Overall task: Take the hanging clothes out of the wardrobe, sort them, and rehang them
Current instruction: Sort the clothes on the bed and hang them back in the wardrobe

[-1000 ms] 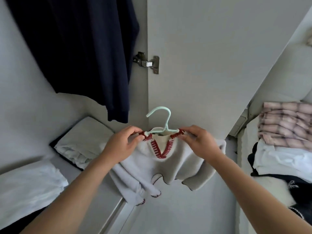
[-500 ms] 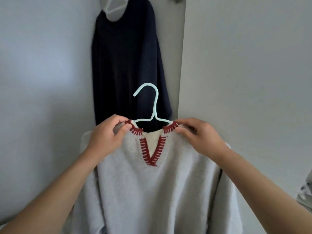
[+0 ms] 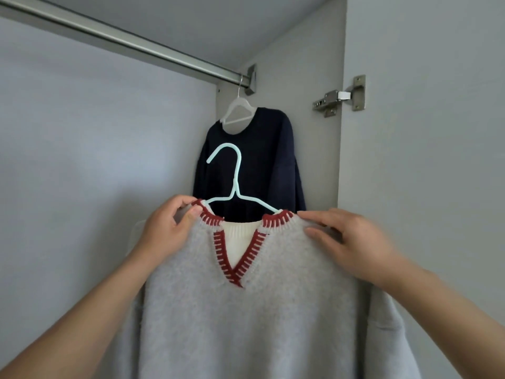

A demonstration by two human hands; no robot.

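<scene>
The grey sweater [image 3: 246, 310] on its pale hanger [image 3: 235, 184] has been lifted up toward the rail [image 3: 131, 41], just below it now. The left hand [image 3: 166, 231] and right hand [image 3: 352, 242] pinch the shoulders; hooking on seems next.

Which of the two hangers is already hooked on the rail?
The white hanger carrying the navy sweater; the mint hanger with the grey sweater is below the rail.

Two sweaters are seen: one grey sweater [image 3: 246, 324] at lower centre, one navy sweater [image 3: 262, 165] behind. Two hangers, one rail [image 3: 123, 39], one hinge [image 3: 338, 97], apparently.
</scene>
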